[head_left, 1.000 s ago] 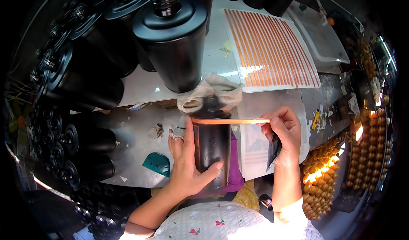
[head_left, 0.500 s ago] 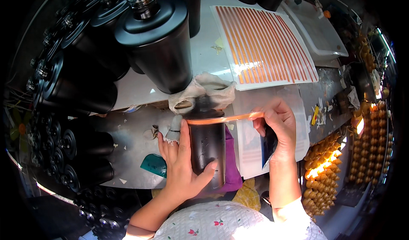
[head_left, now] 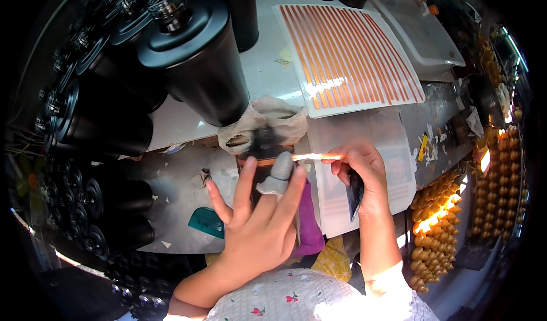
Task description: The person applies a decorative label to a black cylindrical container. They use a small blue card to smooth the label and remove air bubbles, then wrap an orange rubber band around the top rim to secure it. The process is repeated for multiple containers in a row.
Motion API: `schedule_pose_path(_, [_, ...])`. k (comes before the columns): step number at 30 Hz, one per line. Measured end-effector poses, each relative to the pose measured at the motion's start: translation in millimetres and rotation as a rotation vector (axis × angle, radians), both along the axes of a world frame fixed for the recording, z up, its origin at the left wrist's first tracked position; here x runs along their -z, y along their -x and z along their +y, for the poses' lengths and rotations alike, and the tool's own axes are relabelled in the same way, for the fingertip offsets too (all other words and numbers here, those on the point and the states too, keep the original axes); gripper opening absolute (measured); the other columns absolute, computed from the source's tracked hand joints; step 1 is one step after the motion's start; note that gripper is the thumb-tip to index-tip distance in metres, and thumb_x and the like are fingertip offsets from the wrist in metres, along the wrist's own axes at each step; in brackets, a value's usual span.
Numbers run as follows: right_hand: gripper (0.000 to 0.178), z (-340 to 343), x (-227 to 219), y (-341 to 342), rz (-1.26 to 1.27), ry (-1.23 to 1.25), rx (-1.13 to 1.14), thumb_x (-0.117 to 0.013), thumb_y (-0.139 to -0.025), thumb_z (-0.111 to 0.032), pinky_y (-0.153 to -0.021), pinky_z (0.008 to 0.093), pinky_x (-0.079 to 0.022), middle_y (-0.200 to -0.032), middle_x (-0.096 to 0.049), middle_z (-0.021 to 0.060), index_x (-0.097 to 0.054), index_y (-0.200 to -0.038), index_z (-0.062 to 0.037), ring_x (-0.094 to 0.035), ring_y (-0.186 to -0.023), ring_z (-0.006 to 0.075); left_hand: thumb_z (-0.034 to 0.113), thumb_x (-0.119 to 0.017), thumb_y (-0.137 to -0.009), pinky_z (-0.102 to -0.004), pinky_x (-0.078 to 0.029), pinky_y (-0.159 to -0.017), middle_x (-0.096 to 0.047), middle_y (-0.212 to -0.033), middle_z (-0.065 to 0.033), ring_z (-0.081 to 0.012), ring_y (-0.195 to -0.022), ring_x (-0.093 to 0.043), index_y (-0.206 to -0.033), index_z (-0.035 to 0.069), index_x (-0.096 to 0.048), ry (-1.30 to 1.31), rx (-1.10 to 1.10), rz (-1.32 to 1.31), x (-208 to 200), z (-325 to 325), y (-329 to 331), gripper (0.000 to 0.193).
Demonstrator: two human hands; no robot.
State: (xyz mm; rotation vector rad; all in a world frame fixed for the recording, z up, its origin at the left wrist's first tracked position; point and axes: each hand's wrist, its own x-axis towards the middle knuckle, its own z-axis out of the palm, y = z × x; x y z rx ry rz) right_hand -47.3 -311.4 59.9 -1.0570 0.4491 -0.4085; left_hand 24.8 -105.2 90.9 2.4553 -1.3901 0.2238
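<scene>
A black cylinder [head_left: 260,174] lies in front of me, mostly hidden under my left hand, its far end by a grey-white cloth [head_left: 285,113]. An orange-copper adhesive-looking strip [head_left: 312,157] runs across it. My left hand [head_left: 259,227] is spread, its fingertips pressing on the strip; one finger wears a grey cover [head_left: 276,176]. To the right, my right hand [head_left: 366,170] pinches the strip's free end, holding it stretched out. A dark blue flat tool [head_left: 355,191] is tucked in that same hand.
A white sheet [head_left: 370,107] of parallel copper strips lies at the far right, beside a translucent tray [head_left: 421,42]. Black lidded canisters [head_left: 194,53] crowd the left. A teal scraper [head_left: 206,222] and purple cloth [head_left: 309,224] are near; a yellow cutter [head_left: 422,148] lies right.
My left hand has moved right from the cylinder's left side and turned over its top, fingers now spread along the strip. My right hand has shifted slightly left, still pinching the strip.
</scene>
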Motion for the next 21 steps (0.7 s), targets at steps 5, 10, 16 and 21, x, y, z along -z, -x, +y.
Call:
schedule_pose_path(5, [0.014,1,23,-12,0.026,-0.075,-0.044,-0.064,-0.095,-0.017,-0.052,0.0178,-0.034,-0.089,-0.072,0.0103,-0.056,-0.1,-0.0066,-0.057,-0.07,0.0054,0.037,-0.067,-0.079,-0.0723,0.005,-0.111,-0.048,-0.081,-0.0025,-0.0368,-0.138,-0.04,-0.138,0.017,-0.059,-0.025,0.165,-0.042,-7,-11,13,0.062])
schedule_pose_path(10, [0.016,9,25,-23,0.014,-0.069,-0.054,-0.068,-0.093,-0.016,-0.055,0.0173,-0.036,-0.082,-0.069,0.0043,-0.058,-0.103,-0.0071,-0.06,-0.069,0.0043,0.057,-0.072,-0.073,-0.0765,0.004,-0.108,-0.055,-0.115,-0.0057,-0.0427,-0.138,-0.04,-0.134,0.018,-0.062,-0.195,0.218,-0.379,17,21,19,0.072])
schedule_pose_path(16, [0.011,30,3,-26,-0.054,0.017,-0.092,-0.067,-0.093,-0.012,-0.068,0.0223,-0.046,-0.096,-0.072,0.0083,-0.058,-0.097,-0.0061,-0.065,-0.085,0.0098,0.067,-0.06,-0.086,-0.0742,0.002,-0.11,-0.052,-0.136,-0.0284,-0.0508,-0.127,-0.051,-0.149,-0.009,-0.026,0.096,0.194,0.078,85,93,15,0.105])
schedule_pose_path(21, [0.012,40,-13,-28,-0.004,0.227,-0.086,-0.07,-0.09,-0.01,-0.07,0.0245,-0.046,-0.094,-0.069,0.0051,-0.059,-0.095,-0.0053,-0.064,-0.086,0.0099,0.07,-0.056,-0.086,-0.0582,-0.01,-0.119,-0.043,-0.144,-0.0316,-0.0439,-0.138,-0.04,-0.152,-0.015,-0.006,0.282,0.16,0.557,85,84,5,0.119])
